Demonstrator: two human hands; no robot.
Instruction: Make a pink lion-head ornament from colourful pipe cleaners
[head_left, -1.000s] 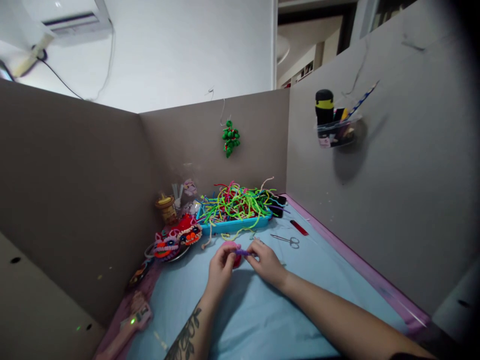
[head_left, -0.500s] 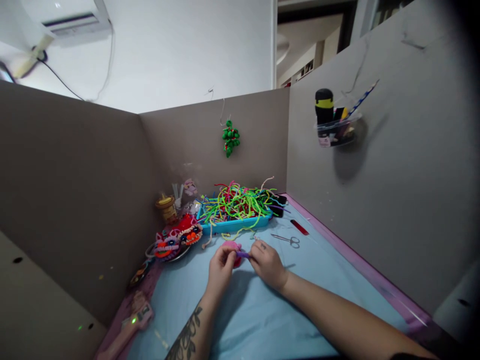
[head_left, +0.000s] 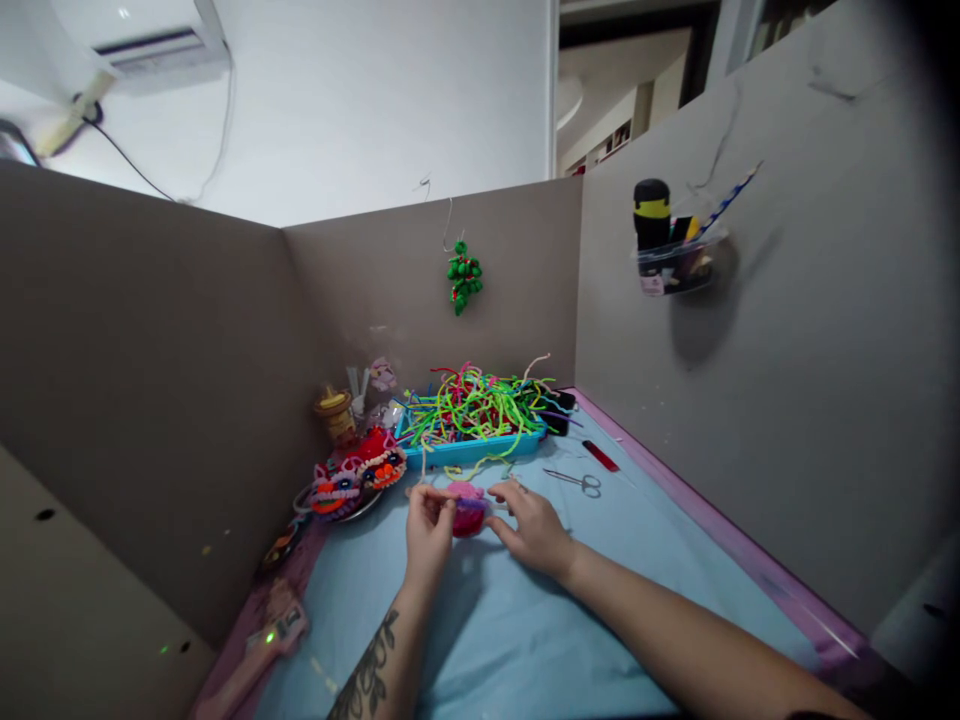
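Note:
My left hand (head_left: 431,525) pinches one end of a short purple pipe cleaner (head_left: 470,505). Just to its right, my right hand (head_left: 531,525) has its thumb and fingers spread apart around the other end, with a gap between them. Beneath and behind the purple piece lies a pink and dark red fuzzy item (head_left: 469,520) on the blue cloth (head_left: 517,630); its exact kind is hard to make out. A pair of scissors (head_left: 577,483) rests on the cloth beyond my right hand.
Behind my hands, a blue tray (head_left: 480,449) overflows with colourful pipe cleaners (head_left: 487,405). Fuzzy face-like crafts (head_left: 345,490) sit on a dish at left. A red flat item (head_left: 601,456) lies at right. Grey panels (head_left: 427,270) enclose the table, and a clear cup of tools (head_left: 675,260) hangs on one.
My right hand has loosened its pinch on the purple pipe cleaner and spread its fingers. My left hand has shifted slightly left, still pinching it.

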